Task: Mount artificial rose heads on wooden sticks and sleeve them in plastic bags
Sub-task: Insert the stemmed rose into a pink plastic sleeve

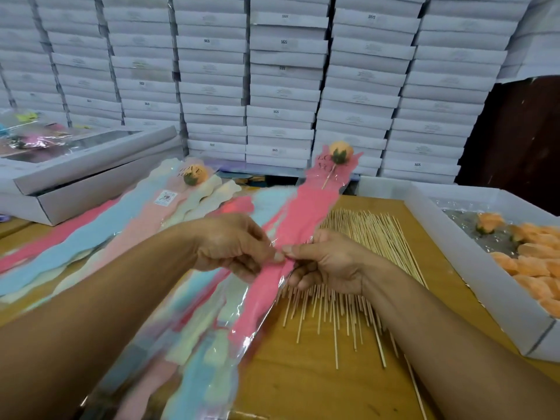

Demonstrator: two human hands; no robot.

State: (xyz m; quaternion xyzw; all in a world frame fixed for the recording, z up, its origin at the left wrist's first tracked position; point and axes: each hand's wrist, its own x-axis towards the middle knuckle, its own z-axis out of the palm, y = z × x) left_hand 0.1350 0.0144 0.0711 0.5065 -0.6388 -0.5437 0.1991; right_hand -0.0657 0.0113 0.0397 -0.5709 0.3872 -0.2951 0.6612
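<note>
A long pink plastic bag [281,237] is pinched at mid-length by both hands, left hand [233,244] and right hand [327,262] meeting thumb to thumb near the middle of the view. Inside the bag an orange rose head [341,152] on a wooden stick [328,176] can be seen, up at about 12 o'clock, so the sleeved end is pointed away from the person and slightly toward 1 o'clock.

A wooden table [306,377] is used as the work surface. A loose pile of wooden sticks [363,268] is spread just under and beyond the right hand, fanned out toward 5 o'clock. At 3 o'clock a white tray-like box [472,277] is filled with more orange rose heads [533,268]. Over at 9 to 7 o'clock a heap of pastel bags [91,237] in blue, pink and cream is laid out, with one already-sleeved rose [195,174] resting on top around 11 o'clock. A flat grey box [75,183] is parked at 10 o'clock.

The whole back of the room is walled off by stacked white boxes [281,86], and a dark brown panel [515,140] is visible at 2 o'clock.
</note>
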